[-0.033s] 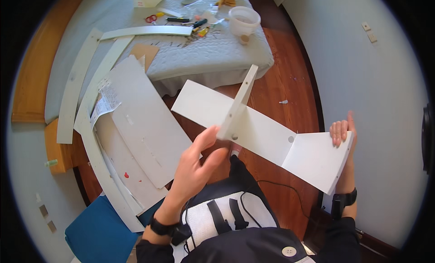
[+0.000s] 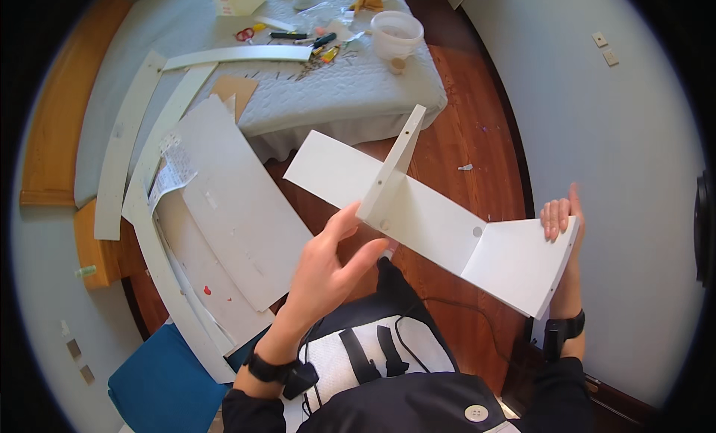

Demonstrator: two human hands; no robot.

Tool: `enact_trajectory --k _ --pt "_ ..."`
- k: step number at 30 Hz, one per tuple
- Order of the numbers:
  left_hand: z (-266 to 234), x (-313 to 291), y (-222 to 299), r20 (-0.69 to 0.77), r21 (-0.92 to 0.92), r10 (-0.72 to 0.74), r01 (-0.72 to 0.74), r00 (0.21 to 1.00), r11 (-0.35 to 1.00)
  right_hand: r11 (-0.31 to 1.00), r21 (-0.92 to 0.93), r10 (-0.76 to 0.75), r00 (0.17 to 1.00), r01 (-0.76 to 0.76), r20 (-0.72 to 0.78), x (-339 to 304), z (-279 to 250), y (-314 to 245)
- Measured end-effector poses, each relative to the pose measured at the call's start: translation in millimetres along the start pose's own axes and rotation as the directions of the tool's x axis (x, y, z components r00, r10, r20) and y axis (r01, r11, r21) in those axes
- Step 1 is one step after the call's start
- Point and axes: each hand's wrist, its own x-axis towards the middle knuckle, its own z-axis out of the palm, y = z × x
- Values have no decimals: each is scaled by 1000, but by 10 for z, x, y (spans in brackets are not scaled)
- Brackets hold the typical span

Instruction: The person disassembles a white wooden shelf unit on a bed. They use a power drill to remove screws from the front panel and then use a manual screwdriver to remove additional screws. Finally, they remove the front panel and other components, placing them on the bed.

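A joined white board assembly is raised in front of me. It has a long panel, an upright divider with small holes along its edge, and a panel set at an angle on the right end. My right hand grips that end panel by its top outer corner, fingers curled over its face. My left hand is at the divider's near lower corner, thumb and fingers spread apart. Its fingertips are beside the corner; whether they press on it I cannot tell. Round grey spots show on the long panel.
Large white panels and long white strips lean at the left, near a blue seat. A bed holds scissors, screwdrivers, scattered screws and a clear tub. A cable crosses the wooden floor. A wall stands right.
My left thumb has moved slightly to the right, toward the long panel's near edge. The right hand keeps its grip, and the assembly is almost unmoved.
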Motion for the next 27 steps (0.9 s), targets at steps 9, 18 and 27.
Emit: enact_trajectory --k 9,18,27 --pt "1599 1037 -329 56 480 265 -259 962 838 986 127 142 952 -110 -272 315 -1444 421" --pt "2380 1067 -691 32 566 241 -216 970 796 987 148 102 941 -57 -322 581 -2071 1120" --pt "2643 948 -1367 -156 533 39 51 987 845 958 187 263 931 -219 -255 818 -2177 2206"
